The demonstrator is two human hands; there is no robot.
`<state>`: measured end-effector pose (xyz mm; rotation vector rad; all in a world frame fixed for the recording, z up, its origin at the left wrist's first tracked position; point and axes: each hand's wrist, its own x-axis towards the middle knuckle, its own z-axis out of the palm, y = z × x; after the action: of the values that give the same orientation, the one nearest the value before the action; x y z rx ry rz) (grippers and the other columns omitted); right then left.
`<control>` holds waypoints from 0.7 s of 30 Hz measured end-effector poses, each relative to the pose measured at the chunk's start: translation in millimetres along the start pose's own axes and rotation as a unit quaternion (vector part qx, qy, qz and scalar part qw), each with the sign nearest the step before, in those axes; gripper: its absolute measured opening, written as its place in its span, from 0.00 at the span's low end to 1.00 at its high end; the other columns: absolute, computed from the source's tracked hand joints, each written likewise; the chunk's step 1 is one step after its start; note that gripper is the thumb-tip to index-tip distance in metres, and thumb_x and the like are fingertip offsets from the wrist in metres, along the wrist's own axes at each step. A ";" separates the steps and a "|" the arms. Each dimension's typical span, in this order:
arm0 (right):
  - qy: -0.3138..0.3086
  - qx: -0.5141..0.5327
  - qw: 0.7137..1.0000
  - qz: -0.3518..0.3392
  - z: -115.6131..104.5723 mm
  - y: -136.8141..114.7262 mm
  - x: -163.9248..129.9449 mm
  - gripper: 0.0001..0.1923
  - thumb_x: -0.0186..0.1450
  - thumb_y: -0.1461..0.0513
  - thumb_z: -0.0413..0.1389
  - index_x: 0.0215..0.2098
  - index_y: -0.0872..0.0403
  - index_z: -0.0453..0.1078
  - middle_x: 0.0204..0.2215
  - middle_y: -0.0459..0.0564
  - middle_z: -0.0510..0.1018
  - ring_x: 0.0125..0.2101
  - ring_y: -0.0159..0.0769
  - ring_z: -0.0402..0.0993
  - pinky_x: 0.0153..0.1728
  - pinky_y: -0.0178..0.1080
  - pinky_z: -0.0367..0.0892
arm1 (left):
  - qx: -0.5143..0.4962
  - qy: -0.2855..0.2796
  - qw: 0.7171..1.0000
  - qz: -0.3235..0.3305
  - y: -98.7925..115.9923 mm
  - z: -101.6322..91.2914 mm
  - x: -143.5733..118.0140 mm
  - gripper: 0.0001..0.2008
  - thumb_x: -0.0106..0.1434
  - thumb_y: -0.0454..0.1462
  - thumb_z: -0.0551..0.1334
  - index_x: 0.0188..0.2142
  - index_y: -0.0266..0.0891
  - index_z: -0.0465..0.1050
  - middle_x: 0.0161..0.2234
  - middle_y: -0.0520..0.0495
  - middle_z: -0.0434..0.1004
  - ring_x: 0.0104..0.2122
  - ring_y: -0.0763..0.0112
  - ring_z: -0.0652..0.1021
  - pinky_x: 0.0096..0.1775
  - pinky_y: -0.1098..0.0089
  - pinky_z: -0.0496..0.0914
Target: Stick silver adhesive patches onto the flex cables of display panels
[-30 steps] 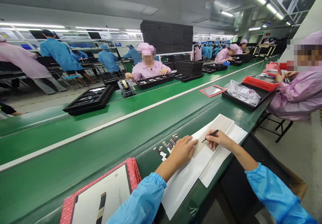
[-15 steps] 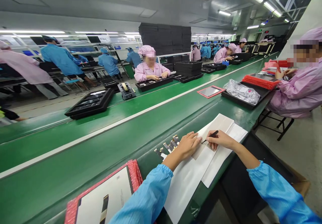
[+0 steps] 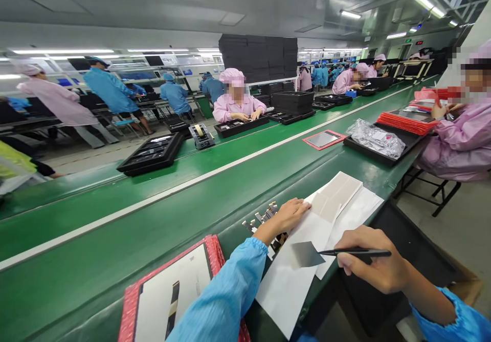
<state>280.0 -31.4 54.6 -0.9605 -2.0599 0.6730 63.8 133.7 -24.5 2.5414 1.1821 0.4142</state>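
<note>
My right hand is closed round black tweezers at the near edge of the bench. Their tips hold the corner of a thin grey square piece, which hangs over white paper sheets. My left hand lies open with fingers stretched out on the upper left of the paper. Beyond its fingertips is a beige backing sheet with faint outlines. Several small flex cables lie beside my left wrist, some hidden under it.
At lower left, a flat white panel with a dark strip lies on red bubble wrap. A black tray with clear bags stands at right, near a seated co-worker in pink. Across the green bench are a tape dispenser and black trays.
My right hand has moved back toward me and down with the tweezers, lifting the grey piece off the backing sheet. My left hand stays near the sheet, its fingers now stretched out.
</note>
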 end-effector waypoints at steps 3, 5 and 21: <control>0.023 -0.031 0.999 -0.037 6.8 -12.8 3.7 0.11 0.63 0.63 0.60 0.37 0.36 0.77 0.21 0.39 0.82 0.19 0.40 0.78 0.25 0.42 0.70 | -0.112 0.024 0.993 -0.033 8.3 -27.0 -15.3 0.23 0.71 0.50 0.46 0.53 0.47 0.73 0.57 0.54 0.75 0.58 0.78 0.73 0.55 0.70 0.67; 0.038 -0.039 0.997 -0.060 14.8 -18.1 8.9 0.10 0.64 0.62 0.59 0.36 0.37 0.76 0.20 0.36 0.82 0.18 0.37 0.78 0.23 0.39 0.71 | -0.175 0.082 0.979 -0.065 12.5 -53.0 -39.8 0.23 0.70 0.51 0.48 0.54 0.47 0.72 0.54 0.51 0.78 0.54 0.76 0.77 0.52 0.70 0.69; -0.014 0.100 0.987 -0.128 131.3 -45.5 43.9 0.04 0.63 0.63 0.61 0.33 0.45 0.76 0.20 0.36 0.81 0.18 0.30 0.78 0.20 0.33 0.72 | -0.389 0.191 0.795 -0.423 59.3 -47.7 -321.8 0.18 0.59 0.58 0.63 0.34 0.50 0.68 0.16 0.58 0.59 0.16 0.73 0.63 0.20 0.72 0.54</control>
<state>137.0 -41.1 28.7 -0.5633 -2.0485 0.7410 -112.7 -144.8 0.5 1.0957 1.6724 0.9389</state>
